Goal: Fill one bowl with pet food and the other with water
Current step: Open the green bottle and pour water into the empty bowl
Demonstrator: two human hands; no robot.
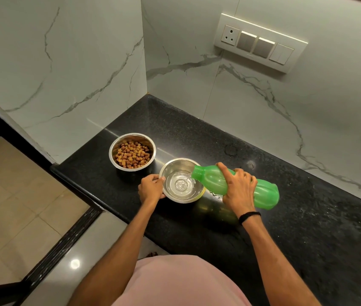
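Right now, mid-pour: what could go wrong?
1. The green bottle lies nearly level with its mouth right at the water bowl's right rim, so water could run outside; the black counter beside it already looks wet.
2. That bowl sits near the counter's front edge, steadied only by the left hand; a nudge could tip it.
3. The kibble bowl stands close, so splashes might wet the food.

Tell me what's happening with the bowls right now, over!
Left hand steadying water bowl by its rim. Right hand tipping green bottle, water pouring in. Food bowl already has kibble. Nothing in the way on the counter.
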